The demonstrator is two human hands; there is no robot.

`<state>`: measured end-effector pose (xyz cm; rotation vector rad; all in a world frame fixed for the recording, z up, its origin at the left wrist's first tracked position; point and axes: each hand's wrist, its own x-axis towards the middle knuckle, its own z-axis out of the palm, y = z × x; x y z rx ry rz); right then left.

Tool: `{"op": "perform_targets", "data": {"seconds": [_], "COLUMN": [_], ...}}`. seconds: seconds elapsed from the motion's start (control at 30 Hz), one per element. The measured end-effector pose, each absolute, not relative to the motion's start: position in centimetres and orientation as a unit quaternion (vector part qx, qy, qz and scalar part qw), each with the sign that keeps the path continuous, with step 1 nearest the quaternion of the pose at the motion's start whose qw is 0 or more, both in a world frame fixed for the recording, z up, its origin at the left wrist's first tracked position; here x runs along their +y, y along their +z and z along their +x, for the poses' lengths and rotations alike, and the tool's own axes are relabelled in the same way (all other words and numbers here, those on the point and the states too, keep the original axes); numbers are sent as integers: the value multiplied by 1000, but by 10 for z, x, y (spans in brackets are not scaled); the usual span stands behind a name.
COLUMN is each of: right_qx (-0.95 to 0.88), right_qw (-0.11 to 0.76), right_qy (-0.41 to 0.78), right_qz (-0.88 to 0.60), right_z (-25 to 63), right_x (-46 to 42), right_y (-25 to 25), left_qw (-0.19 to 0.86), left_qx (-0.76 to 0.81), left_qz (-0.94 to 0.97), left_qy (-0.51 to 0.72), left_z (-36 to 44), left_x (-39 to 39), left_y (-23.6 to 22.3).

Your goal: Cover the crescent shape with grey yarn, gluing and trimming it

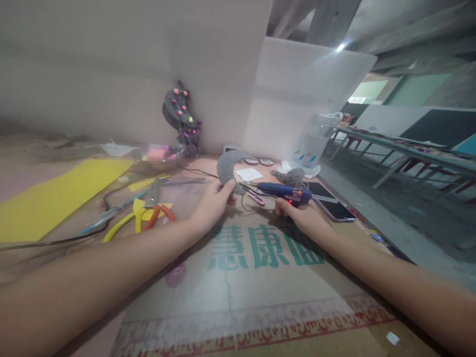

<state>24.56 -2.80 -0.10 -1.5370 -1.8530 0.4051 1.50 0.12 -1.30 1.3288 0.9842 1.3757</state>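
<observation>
My left grip (213, 202) pinches the lower end of a grey yarn-wrapped crescent (226, 169), thumb in front, fingers behind, raised above the printed cardboard (193, 302) on the bench. My right grip (299, 212) is closed around the handle of a blue glue gun (277, 189), a small red light glowing near my thumb. Its nozzle points left at the crescent's lower part; I cannot tell whether they touch. Beyond the gun lies grey yarn (293, 177); to its right, a phone (340, 210). Pliers (152, 194) lie left of my left grip.
</observation>
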Motion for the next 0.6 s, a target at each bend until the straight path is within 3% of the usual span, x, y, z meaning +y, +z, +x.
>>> {"op": "perform_targets", "data": {"seconds": [0.2,0.3,0.4,0.6], "right_qx": [-637,-662,-697,-696], "right_qw": [484,436,328,315], "right_qy": [279,275,157,100], "right_qz": [-532,-545,-619,-638], "right_z": [256,256,251,235], "right_x": [-3,17,46,102], "right_y": [-1,9,21,17], "left_qw": [487,488,490,492], "left_qx": [386,376,369,375], "left_qz": [541,547,548,550], "left_qy": [567,567,568,561], "left_z": [19,19,19,19], "left_x": [7,8,7,5], "left_y": [-23,-24,-23,-20]}}
